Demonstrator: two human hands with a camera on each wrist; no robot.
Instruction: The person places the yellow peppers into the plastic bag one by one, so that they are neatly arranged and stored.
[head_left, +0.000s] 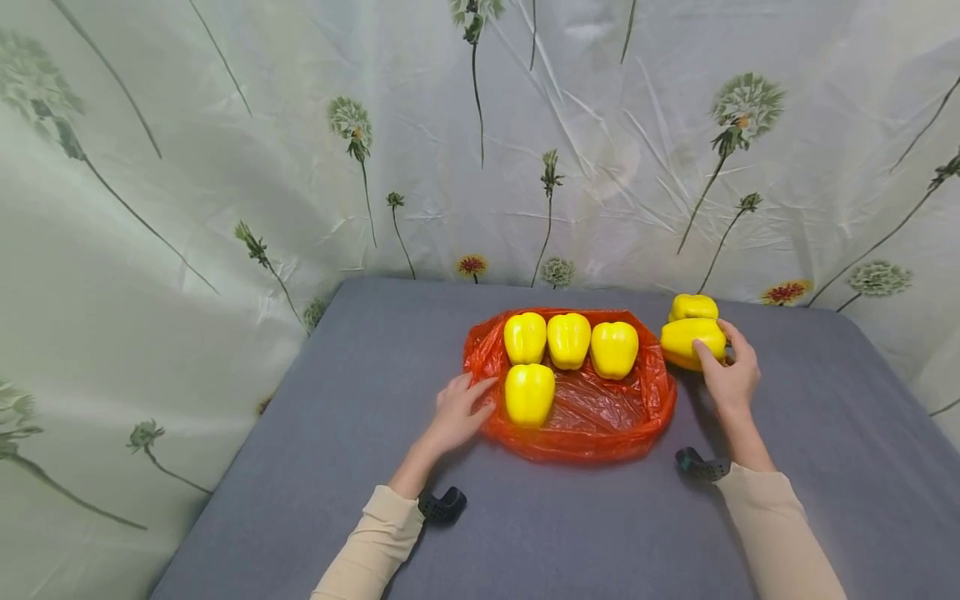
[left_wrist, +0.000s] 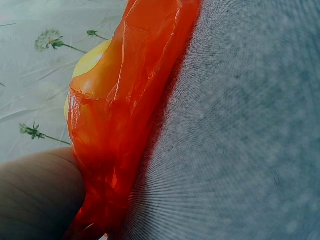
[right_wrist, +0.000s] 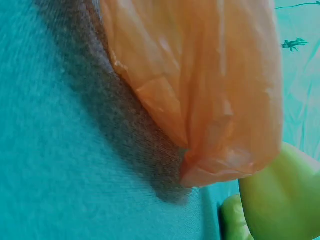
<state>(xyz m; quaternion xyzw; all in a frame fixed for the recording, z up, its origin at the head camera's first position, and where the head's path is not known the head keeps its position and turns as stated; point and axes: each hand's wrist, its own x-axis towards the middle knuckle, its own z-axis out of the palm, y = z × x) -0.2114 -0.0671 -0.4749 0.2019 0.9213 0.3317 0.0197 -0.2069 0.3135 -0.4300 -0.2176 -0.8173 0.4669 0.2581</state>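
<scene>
Two bare hands, left hand (head_left: 457, 412), right hand (head_left: 727, 373); long cream sleeves (head_left: 375, 542) on both arms, snug at cuffs; small black camera mount (head_left: 442, 505) strapped under each wrist

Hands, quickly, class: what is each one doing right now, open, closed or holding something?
Left hand: open, fingers resting against the edge of the orange bag.
Right hand: curled round a yellow pepper beside the bag, gripping it.

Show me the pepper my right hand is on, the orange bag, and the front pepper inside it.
Held pepper (head_left: 688, 337): head view, on its yellow side.
Orange bag (head_left: 600, 440): head view, on its front rim.
Front pepper (head_left: 529, 394): head view, on the middle of its body.
</scene>
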